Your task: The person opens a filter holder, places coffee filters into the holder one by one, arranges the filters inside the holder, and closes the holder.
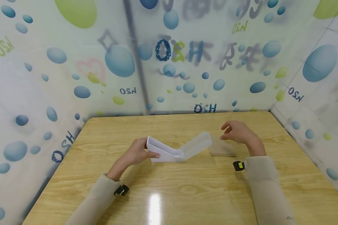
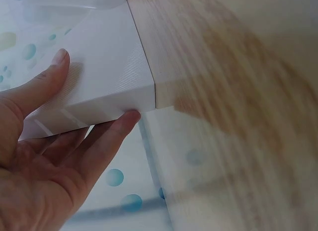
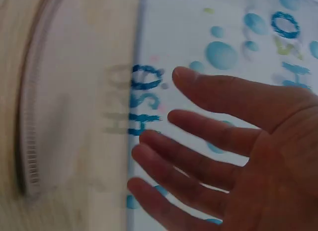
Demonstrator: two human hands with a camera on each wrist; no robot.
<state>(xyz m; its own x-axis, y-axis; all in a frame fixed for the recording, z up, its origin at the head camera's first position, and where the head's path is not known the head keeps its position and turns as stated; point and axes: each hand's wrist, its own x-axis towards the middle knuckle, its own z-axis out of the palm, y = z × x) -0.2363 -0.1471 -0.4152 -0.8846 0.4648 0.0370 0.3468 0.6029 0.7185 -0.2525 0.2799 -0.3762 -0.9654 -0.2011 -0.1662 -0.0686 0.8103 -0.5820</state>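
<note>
A long white box (image 1: 166,156) stands on the table with its translucent lid (image 1: 198,143) tilted up to the right, the two meeting in a V. My left hand (image 1: 135,152) grips the box's left end. In the left wrist view the thumb lies on the box's white face (image 2: 107,47), with fingers under its edge. Just right of the lid lies a flat beige piece (image 1: 222,149), its ridged edge showing in the right wrist view; its kind is unclear. Above its far right part hovers my right hand (image 1: 238,132), fingers spread and loosely bent, holding nothing.
The wooden table (image 1: 180,190) extends around the box, with a light reflection near its front. A patterned curtain wall (image 1: 180,75) rises directly behind the table's back edge. Black wrist straps (image 1: 238,166) sit at both sleeves.
</note>
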